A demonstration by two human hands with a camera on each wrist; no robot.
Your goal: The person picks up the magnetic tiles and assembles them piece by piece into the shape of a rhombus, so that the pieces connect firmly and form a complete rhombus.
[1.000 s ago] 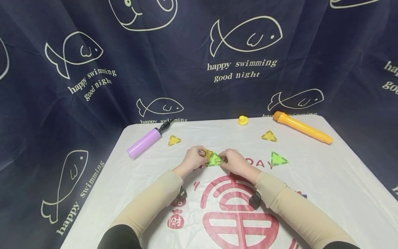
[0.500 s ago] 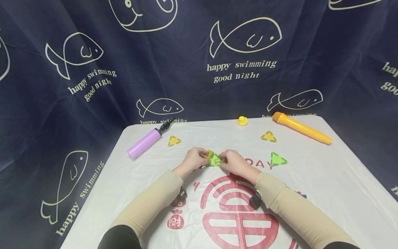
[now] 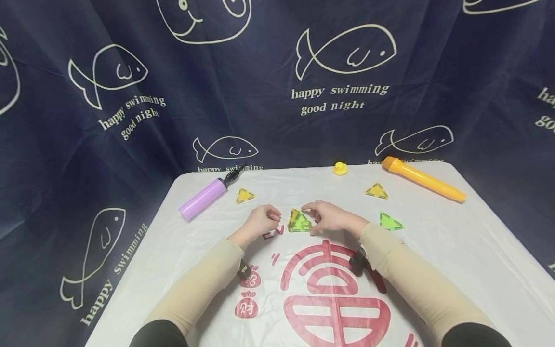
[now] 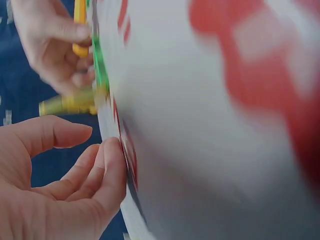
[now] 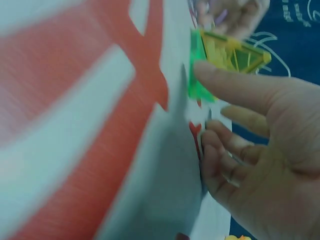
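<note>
A translucent green triangular magnetic tile (image 3: 301, 225) lies on the white tabletop in the middle of the head view. A yellow triangular tile (image 5: 235, 52) stands up from it along one edge, as the right wrist view shows. My left hand (image 3: 262, 222) is apart from the tiles on their left, thumb and fingers loosely bent with nothing between them. To the right of the pair is my right hand (image 3: 331, 218), its fingers spread. Its thumb (image 5: 225, 82) overlaps the green tile in the right wrist view; whether they touch I cannot tell.
Around the tabletop (image 3: 208, 260) lie a yellow tile (image 3: 245, 195) at back left, another yellow tile (image 3: 377, 191), a green tile (image 3: 391, 221) at right, a purple hand pump (image 3: 204, 198), a rubber duck (image 3: 340, 168) and an orange toy microphone (image 3: 425, 179). A dark curtain hangs behind.
Both hands held the yellow and green tiles together earlier. My left hand has let go and drawn back to the left; the right hand's fingers have spread. The yellow tile stays standing on the green.
</note>
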